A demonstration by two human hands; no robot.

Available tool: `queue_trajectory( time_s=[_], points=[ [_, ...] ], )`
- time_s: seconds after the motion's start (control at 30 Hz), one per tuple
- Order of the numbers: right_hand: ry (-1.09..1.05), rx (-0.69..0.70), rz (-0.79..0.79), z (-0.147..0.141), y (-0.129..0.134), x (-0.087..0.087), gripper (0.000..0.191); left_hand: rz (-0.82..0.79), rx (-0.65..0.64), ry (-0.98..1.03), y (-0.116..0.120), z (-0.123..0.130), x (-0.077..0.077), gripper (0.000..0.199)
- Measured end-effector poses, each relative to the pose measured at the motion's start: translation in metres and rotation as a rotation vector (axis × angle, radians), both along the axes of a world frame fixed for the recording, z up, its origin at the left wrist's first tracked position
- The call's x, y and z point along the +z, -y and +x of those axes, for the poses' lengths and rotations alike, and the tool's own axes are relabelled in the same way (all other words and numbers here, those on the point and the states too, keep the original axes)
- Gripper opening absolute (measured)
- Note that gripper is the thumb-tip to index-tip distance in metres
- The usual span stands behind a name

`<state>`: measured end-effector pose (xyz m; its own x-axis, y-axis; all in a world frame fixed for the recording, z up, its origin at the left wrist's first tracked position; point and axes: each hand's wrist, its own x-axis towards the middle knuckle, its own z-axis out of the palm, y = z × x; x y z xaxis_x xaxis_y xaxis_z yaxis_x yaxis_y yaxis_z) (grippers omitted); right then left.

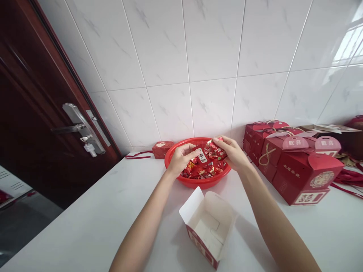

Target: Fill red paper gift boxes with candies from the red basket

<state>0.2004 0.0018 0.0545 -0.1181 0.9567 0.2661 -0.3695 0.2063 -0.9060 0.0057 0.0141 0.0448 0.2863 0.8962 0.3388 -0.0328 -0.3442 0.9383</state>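
My left hand (180,159) pinches a small red packet (202,157) with a pale printed label, over a red plastic basket (195,183). In my right hand (231,153) is another red wrapped packet (217,149), gripped between thumb and fingers. Shiny red-wrapped candies (198,172) lie heaped in the basket below both hands. Nearer to me, between my forearms, an open red gift box (202,243) with a white inside stands with its flaps up. Its visible floor is bare.
Several closed red gift boxes (295,177) with rope handles stand in rows at the right. A small red box (163,150) with a ribbon (138,155) sits left of the basket. A tiled wall (167,109) bounds the white table (113,211) behind; a dark door (36,94) is at left.
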Motion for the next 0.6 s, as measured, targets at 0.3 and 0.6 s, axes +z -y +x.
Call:
queue_trajectory(
  time_s=[0.3, 0.6],
  points=[
    [0.466, 0.008, 0.370, 0.003, 0.080, 0.044, 0.030, 0.176, -0.296, -0.757, 0.080, -0.035, 0.033, 0.024],
    [1.088, 0.272, 0.476, -0.009, 0.103, 0.041, 0.023, 0.055, -0.337, -1.198, 0.097, -0.040, 0.032, 0.031]
  ],
)
